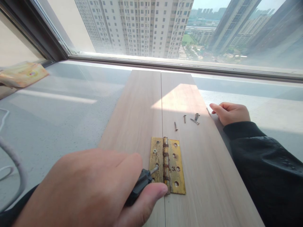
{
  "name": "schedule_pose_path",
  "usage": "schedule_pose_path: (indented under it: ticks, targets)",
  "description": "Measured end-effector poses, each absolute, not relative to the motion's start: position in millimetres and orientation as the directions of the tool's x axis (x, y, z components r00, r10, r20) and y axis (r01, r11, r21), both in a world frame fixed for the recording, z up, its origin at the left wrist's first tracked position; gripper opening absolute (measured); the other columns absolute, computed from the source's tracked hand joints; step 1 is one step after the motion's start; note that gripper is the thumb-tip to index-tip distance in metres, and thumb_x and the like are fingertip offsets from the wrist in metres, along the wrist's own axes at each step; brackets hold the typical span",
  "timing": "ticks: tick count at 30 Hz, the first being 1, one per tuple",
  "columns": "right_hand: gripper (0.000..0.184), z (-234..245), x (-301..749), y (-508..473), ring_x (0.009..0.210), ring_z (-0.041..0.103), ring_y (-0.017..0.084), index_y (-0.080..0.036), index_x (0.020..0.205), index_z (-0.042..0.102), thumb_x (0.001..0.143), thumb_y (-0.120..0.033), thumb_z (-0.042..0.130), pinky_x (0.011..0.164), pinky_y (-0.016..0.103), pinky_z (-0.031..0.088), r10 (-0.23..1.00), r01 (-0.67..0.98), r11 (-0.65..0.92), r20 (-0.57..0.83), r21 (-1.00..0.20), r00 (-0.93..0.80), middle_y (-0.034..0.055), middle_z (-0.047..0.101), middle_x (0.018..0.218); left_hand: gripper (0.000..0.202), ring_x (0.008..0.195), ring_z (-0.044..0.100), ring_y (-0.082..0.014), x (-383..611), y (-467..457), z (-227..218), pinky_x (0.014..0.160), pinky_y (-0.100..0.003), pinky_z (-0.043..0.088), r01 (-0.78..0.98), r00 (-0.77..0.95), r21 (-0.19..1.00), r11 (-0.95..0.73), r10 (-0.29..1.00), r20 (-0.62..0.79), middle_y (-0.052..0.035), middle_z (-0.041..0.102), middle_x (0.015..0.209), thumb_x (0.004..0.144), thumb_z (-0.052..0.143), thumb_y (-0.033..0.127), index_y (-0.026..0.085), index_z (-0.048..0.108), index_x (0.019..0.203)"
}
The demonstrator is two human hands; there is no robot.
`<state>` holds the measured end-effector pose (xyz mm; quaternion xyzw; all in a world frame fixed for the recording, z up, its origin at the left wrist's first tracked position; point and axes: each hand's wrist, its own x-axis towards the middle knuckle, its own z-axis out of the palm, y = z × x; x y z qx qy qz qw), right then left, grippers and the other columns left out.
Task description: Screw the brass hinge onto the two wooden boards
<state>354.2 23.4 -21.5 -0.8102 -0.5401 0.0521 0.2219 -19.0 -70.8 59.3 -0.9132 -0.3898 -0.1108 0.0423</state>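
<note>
My left hand (pixel 94 189) is closed around a black-handled screwdriver (pixel 139 186). Its metal tip rests on a screw in the left leaf of a brass hinge (pixel 174 167). The hinge lies across the seam between two light wooden boards (pixel 201 176). One screw sits in the left leaf's top hole; the right leaf's holes are empty. Several loose screws (pixel 190 119) lie on the right board beyond the hinge. My right hand (pixel 229 113), in a black sleeve, rests at the right board's edge with its fingers loosely curled and nothing visible in them.
The boards lie on a grey stone windowsill (pixel 71 107) under a large window (pixel 165 28). A yellow packet (pixel 22 74) sits at the far left. A white cable (pixel 14 164) curves along the left edge.
</note>
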Motion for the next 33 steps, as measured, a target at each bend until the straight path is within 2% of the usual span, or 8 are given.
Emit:
schedule_pose_path:
  ticks: [5, 9, 12, 16, 20, 24, 28, 33]
  targets:
    - [0.039, -20, 353, 23, 0.07, 0.06, 0.012, -0.013, 0.088, 0.064, 0.092, -0.051, 0.055, 0.066, 0.029, 0.052, 0.897, 0.851, -0.324, 0.151, -0.414, 0.415, -0.0005, 0.062, 0.078, 0.032, 0.037, 0.044, -0.0183, -21, -68, 63, 0.041, -0.035, 0.025, 0.688, 0.711, -0.027, -0.725, 0.665, 0.228, 0.0037, 0.041, 0.048, 0.094, 0.038, 0.028, 0.027, 0.037, 0.063]
    - [0.039, -18, 351, 23, 0.066, 0.058, 0.011, -0.013, 0.087, 0.064, 0.092, -0.051, 0.055, 0.063, 0.027, 0.051, 0.895, 0.848, -0.343, 0.133, -0.405, 0.426, -0.0013, 0.06, 0.075, 0.019, 0.045, 0.054, -0.0157, -26, -69, 63, 0.039, -0.031, 0.027, 0.661, 0.711, 0.08, -0.746, 0.657, 0.252, 0.0041, 0.054, 0.058, 0.094, 0.038, 0.021, 0.026, 0.047, 0.078]
    - [0.039, -17, 351, 23, 0.065, 0.057, 0.01, -0.013, 0.087, 0.063, 0.092, -0.051, 0.055, 0.061, 0.026, 0.05, 0.895, 0.848, -0.347, 0.129, -0.401, 0.428, -0.0016, 0.06, 0.074, 0.018, 0.042, 0.051, -0.0152, -27, -70, 60, 0.037, -0.032, 0.021, 0.643, 0.709, 0.121, -0.756, 0.648, 0.278, 0.0055, 0.052, 0.055, 0.092, 0.039, 0.019, 0.027, 0.046, 0.078]
    - [0.039, -16, 351, 24, 0.066, 0.058, 0.011, -0.013, 0.087, 0.064, 0.092, -0.05, 0.055, 0.063, 0.027, 0.051, 0.893, 0.847, -0.354, 0.126, -0.398, 0.432, -0.0013, 0.06, 0.075, 0.021, 0.04, 0.044, -0.0176, -22, -69, 61, 0.04, -0.034, 0.022, 0.639, 0.726, 0.081, -0.765, 0.634, 0.266, 0.0052, 0.047, 0.051, 0.093, 0.041, 0.027, 0.027, 0.041, 0.072]
    - [0.039, -18, 352, 24, 0.068, 0.059, 0.012, -0.013, 0.088, 0.064, 0.092, -0.05, 0.056, 0.064, 0.028, 0.052, 0.893, 0.847, -0.351, 0.13, -0.4, 0.432, -0.001, 0.061, 0.077, 0.027, 0.043, 0.045, -0.0193, -22, -68, 66, 0.043, -0.035, 0.024, 0.658, 0.733, 0.023, -0.752, 0.648, 0.209, 0.0039, 0.045, 0.051, 0.093, 0.045, 0.031, 0.027, 0.041, 0.066]
    - [0.04, -21, 354, 24, 0.068, 0.059, 0.011, -0.013, 0.087, 0.064, 0.092, -0.051, 0.056, 0.063, 0.027, 0.051, 0.898, 0.857, -0.312, 0.167, -0.409, 0.407, -0.0012, 0.061, 0.076, 0.029, 0.044, 0.042, -0.0185, -25, -69, 64, 0.046, -0.034, 0.023, 0.648, 0.732, 0.067, -0.758, 0.645, 0.217, 0.0036, 0.045, 0.051, 0.093, 0.048, 0.034, 0.026, 0.046, 0.065]
    - [0.04, -23, 354, 22, 0.066, 0.058, 0.011, -0.013, 0.087, 0.064, 0.092, -0.051, 0.056, 0.062, 0.027, 0.05, 0.901, 0.866, -0.28, 0.198, -0.415, 0.386, -0.0013, 0.06, 0.075, 0.038, 0.043, 0.039, -0.0172, -25, -68, 56, 0.048, -0.035, 0.016, 0.657, 0.684, 0.138, -0.741, 0.663, 0.305, 0.0033, 0.041, 0.048, 0.093, 0.048, 0.038, 0.025, 0.041, 0.059]
    - [0.04, -23, 355, 22, 0.066, 0.058, 0.011, -0.013, 0.087, 0.064, 0.092, -0.051, 0.055, 0.062, 0.027, 0.051, 0.904, 0.862, -0.287, 0.181, -0.417, 0.388, -0.0014, 0.06, 0.075, 0.05, 0.041, 0.035, -0.0152, -23, -66, 53, 0.046, -0.034, 0.015, 0.678, 0.663, 0.121, -0.725, 0.675, 0.323, 0.0034, 0.036, 0.046, 0.095, 0.044, 0.052, 0.023, 0.037, 0.055]
